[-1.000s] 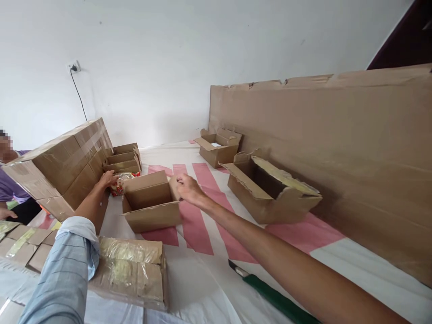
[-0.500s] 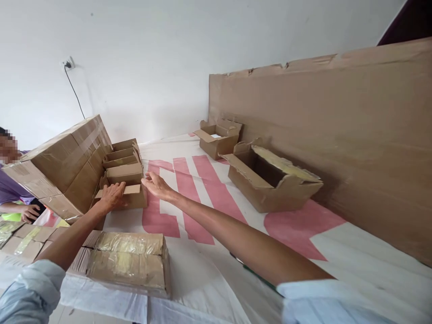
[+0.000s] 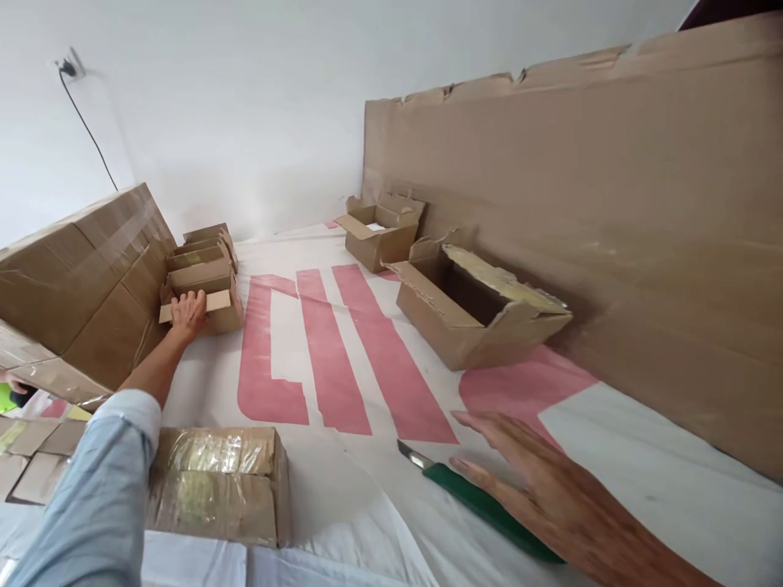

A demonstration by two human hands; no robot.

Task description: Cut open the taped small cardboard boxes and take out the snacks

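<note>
My left hand curls its fingers over the near flap of an open cardboard box at the left. Beyond that box, more open cardboard boxes stand in a row against a tall stack. At the lower right, my right hand is open, thumb apart from the fingers, nothing in its grasp. Just below it a green-handled utility knife lies on the table cover, its blade pointing to the upper left. Part of the knife's handle is close to or under the right hand; I cannot tell whether they touch.
Taped cartons form a stack at the left, with a taped carton at the front edge. A larger open box and a smaller one stand before a big cardboard panel. White cloth with red print covers the table.
My right hand has left the box at the left and come back to the lower right, above the utility knife. My left hand stays on the box flap. The view has shifted to the right.
</note>
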